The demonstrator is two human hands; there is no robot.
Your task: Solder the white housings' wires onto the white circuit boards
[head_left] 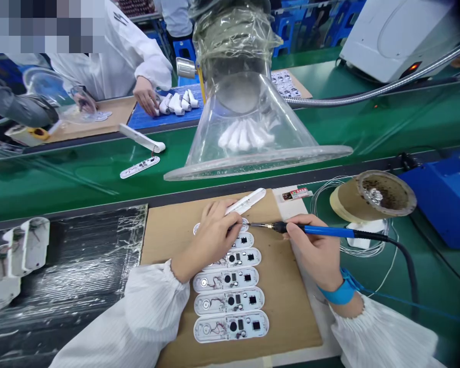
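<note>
Soldering, by all appearances, the right hand (317, 251) grips an iron (325, 231), tip at the farthest board (245, 222) in a row on cardboard (283, 286). The left hand (213, 234) curls over that board, hold hidden; the next touch likely calls for steadiness.

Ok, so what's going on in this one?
The person's right hand holds a blue-and-black soldering iron, its tip at the farthest white, round-ended circuit board. The left hand rests over that board. More such boards lie in a column on brown cardboard. A slim white plastic casing lies by the left hand.
</note>
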